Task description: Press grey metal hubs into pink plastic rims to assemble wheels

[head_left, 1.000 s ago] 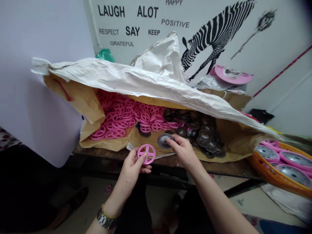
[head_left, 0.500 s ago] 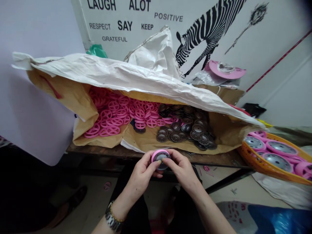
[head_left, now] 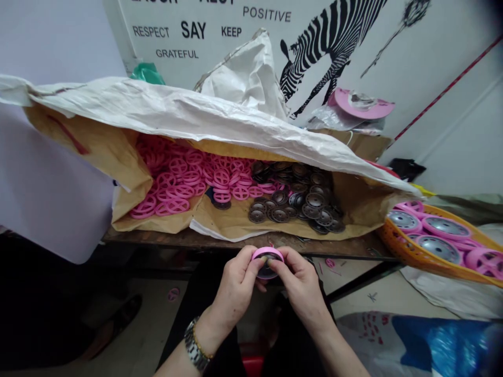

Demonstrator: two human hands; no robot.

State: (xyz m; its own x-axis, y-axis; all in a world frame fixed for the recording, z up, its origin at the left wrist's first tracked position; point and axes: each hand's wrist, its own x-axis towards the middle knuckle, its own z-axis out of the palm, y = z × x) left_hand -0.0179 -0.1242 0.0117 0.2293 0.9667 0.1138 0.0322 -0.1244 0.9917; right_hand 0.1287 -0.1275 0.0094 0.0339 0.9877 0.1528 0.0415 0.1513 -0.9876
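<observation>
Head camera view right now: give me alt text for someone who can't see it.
The left hand and right hand hold a pink ring and a dark disc together, thumbs on the disc. Behind them, an open sack contains pink spoked wheels, with dark metallic discs to their right; an orange basket of pink-rimmed wheels appears at far right.
</observation>
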